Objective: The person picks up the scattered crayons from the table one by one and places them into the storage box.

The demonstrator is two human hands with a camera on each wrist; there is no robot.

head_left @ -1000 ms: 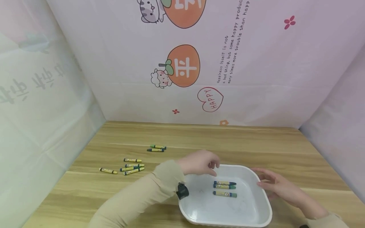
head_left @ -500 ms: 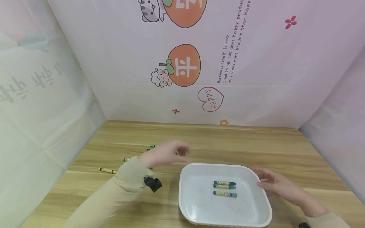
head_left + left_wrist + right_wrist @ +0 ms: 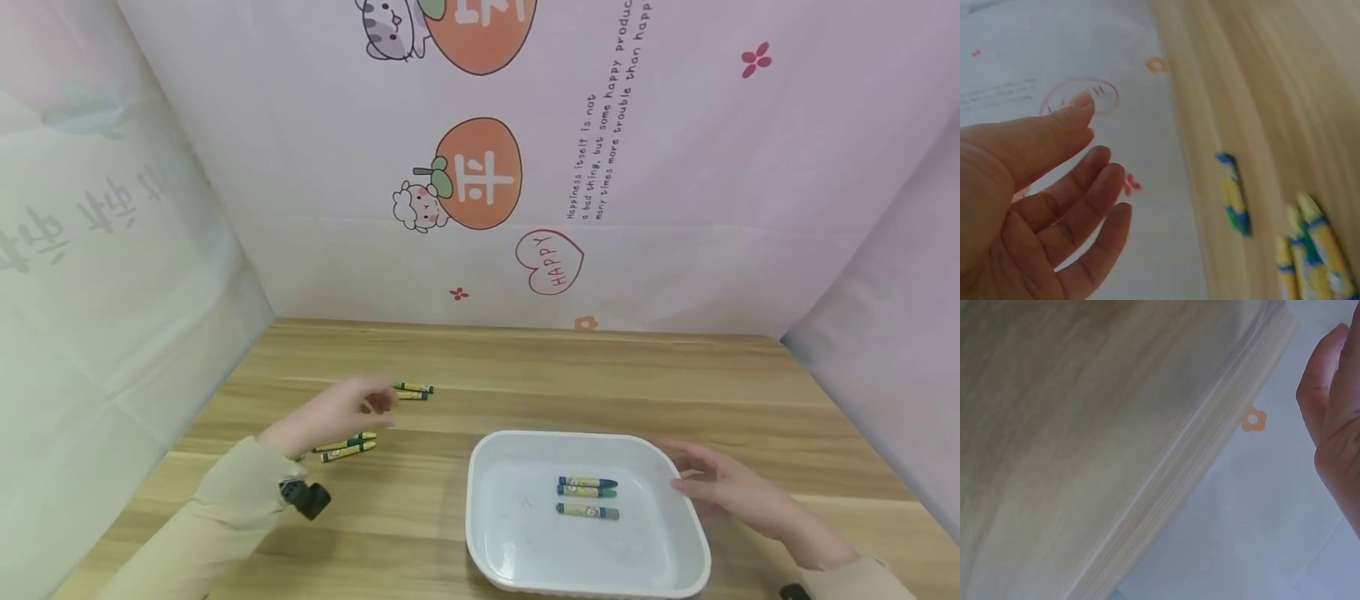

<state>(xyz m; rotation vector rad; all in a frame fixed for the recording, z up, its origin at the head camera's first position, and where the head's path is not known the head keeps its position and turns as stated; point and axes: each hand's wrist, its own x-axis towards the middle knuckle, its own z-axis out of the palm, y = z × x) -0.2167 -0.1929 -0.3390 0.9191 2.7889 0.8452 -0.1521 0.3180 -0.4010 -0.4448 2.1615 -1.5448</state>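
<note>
My left hand (image 3: 337,417) hovers over the left side of the table, its fingers loosely bent and nothing between them. Below it lie several yellow-wrapped crayons (image 3: 348,451), partly covered by the hand. Just past its fingertips are a pair of crayons (image 3: 415,387), also seen in the left wrist view as a small blue-ended bundle (image 3: 1235,197). At the right, my right hand (image 3: 731,487) holds the rim of a white tray (image 3: 480,517), thumb over the edge and fingers along the outside. Three crayons (image 3: 587,511) in blue and green shades lie inside the tray.
The wooden table (image 3: 600,379) ends at a printed white cloth backdrop (image 3: 675,275). More cloth hangs along the left side (image 3: 127,333) and the right side (image 3: 885,333).
My left hand has swung left from above the tray to the crayons on the table, uncovering the tray's left part. The right hand stays at the tray's rim.
</note>
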